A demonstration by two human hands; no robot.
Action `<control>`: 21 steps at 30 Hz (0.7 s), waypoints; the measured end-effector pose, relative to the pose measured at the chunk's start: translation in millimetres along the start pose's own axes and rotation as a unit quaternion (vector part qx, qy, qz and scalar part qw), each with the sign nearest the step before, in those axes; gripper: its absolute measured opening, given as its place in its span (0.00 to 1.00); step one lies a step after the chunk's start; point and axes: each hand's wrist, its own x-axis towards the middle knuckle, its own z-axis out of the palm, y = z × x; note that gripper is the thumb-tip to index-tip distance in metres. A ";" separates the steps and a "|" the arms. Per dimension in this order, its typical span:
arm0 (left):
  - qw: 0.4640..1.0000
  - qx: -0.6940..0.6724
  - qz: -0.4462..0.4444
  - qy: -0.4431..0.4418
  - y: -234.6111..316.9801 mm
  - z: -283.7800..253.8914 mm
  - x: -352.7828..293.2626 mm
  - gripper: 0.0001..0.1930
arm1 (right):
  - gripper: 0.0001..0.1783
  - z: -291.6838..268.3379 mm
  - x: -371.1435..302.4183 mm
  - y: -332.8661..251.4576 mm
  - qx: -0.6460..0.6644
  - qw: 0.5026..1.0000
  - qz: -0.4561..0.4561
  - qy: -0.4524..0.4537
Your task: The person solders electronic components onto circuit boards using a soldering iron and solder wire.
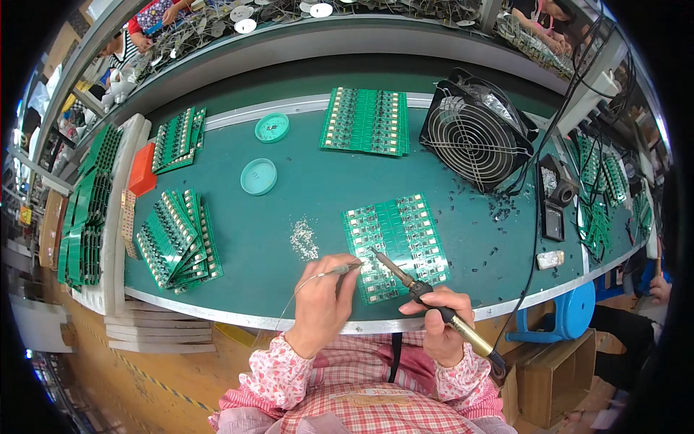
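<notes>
In front of me a green circuit board panel [397, 249], with rows of small white parts, lies on the green mat. My right hand [447, 318] grips a soldering iron [419, 291] with a black and gold handle. Its tip points up and left over the panel; whether it touches is too small to tell. My left hand [324, 295] is closed on a slim pen-like tool [340, 270], a thin line trailing down from it. That tool's dark tip is at the panel's left edge. Left of the panel lies a small heap of silvery parts [303, 239].
Stacked panels lie at left [181, 242] and at the back [365, 121]. Two round turquoise dishes [258, 177] sit back left. A black fan [473, 134] stands back right, near scattered black bits [499, 208]. A soldering stand [560, 189] and cables are at right. Co-workers sit beyond.
</notes>
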 end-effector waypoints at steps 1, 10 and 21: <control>1.000 0.000 -0.001 0.001 -0.4 0.1 -0.2 0.06 | 0.10 0.2 -2.2 1.4 0.003 1.000 0.024 0.007; 1.000 -0.008 -0.002 0.007 -2.5 0.7 -0.9 0.06 | 0.06 5.1 -1.8 -6.3 0.018 0.985 0.172 0.022; 1.000 -0.014 -0.012 0.003 -2.4 0.1 -0.8 0.05 | 0.06 8.6 8.2 -11.0 -0.030 0.985 0.168 -0.018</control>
